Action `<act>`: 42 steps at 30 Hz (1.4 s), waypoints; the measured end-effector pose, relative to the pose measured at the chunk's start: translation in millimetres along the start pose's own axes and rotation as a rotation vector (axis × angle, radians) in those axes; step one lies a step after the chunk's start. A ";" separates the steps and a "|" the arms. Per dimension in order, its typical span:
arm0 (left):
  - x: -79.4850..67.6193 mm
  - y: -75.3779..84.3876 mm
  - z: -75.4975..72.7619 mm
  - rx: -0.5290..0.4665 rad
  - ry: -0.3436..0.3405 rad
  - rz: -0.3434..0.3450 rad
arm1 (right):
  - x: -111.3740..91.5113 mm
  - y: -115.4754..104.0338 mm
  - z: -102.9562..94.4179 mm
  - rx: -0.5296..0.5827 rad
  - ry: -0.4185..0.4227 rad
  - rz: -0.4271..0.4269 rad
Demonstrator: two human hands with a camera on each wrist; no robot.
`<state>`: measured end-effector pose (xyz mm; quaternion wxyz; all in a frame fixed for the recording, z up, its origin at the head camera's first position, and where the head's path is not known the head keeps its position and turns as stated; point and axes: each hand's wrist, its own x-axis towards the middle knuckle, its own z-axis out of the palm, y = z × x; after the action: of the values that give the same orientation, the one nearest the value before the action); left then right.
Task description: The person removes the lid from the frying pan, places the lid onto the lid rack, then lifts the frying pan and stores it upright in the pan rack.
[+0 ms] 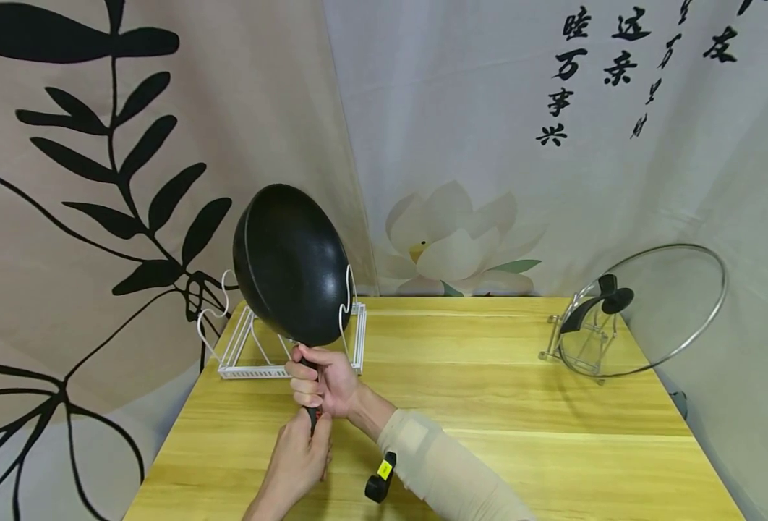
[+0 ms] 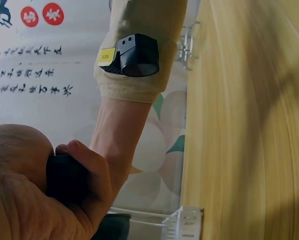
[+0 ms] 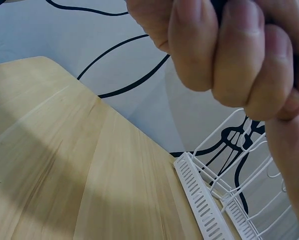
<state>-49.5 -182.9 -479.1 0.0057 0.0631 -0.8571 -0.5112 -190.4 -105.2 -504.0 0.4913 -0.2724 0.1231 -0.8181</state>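
A black wok (image 1: 293, 268), tilted up with its dark inside showing, is held over the white wire rack (image 1: 260, 370) at the table's back left. Its lower rim overlaps the rack in the head view. My right hand (image 1: 335, 380) grips the upper part of the wok's black handle (image 2: 64, 177), close below the pan. Lower down, my left hand (image 1: 296, 452) wraps the end of that handle. In the right wrist view, curled fingers (image 3: 234, 60) cover most of the handle.
On the right of the wooden table (image 1: 488, 405) a glass lid (image 1: 716, 289) with a black knob leans in a small wire stand (image 1: 595, 347). A printed cloth (image 1: 462, 145) hangs behind. A black wrist camera (image 1: 381, 477) sits by the right sleeve.
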 end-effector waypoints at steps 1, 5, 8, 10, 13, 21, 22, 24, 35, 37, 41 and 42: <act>0.0 -0.4 0.2 0.003 0.002 -0.003 | -0.4 0.2 0.0 0.001 0.003 0.003; -0.3 -1.0 1.8 0.005 0.004 -0.007 | -2.0 1.3 -0.9 0.003 0.013 0.010; 0.0 -2.1 3.4 -0.005 0.004 -0.009 | -2.9 2.1 -2.6 0.005 0.012 0.011; 0.1 -2.9 4.2 -0.013 0.004 -0.011 | -3.3 2.3 -3.6 0.005 0.013 0.011; 0.4 -5.1 6.0 -0.017 0.005 -0.011 | -4.3 3.2 -5.4 0.005 0.016 0.015; 1.4 -10.2 9.7 -0.027 0.007 -0.002 | -7.2 4.2 -9.2 0.017 0.009 0.016; 1.4 -10.7 10.1 -0.029 0.008 0.000 | -7.5 4.3 -9.9 0.018 0.009 0.016; 1.7 -11.4 10.9 -0.028 0.007 0.005 | -8.2 4.2 -10.8 0.017 0.011 0.016; 2.9 -14.8 15.6 -0.021 -0.005 0.005 | -11.8 4.5 -15.9 0.014 0.009 0.018; 3.1 -15.6 16.6 -0.023 -0.003 0.006 | -12.6 4.9 -17.0 0.013 0.013 0.017; 3.5 -17.5 18.6 -0.021 -0.008 -0.006 | -14.2 6.0 -20.1 0.005 0.020 0.017; 3.6 -18.0 18.9 -0.021 -0.011 -0.009 | -14.6 6.3 -20.8 0.003 0.021 0.016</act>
<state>-52.6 -175.2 -504.1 -0.0005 0.0642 -0.8514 -0.5206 -192.2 -97.0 -528.8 0.4969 -0.2620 0.1290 -0.8172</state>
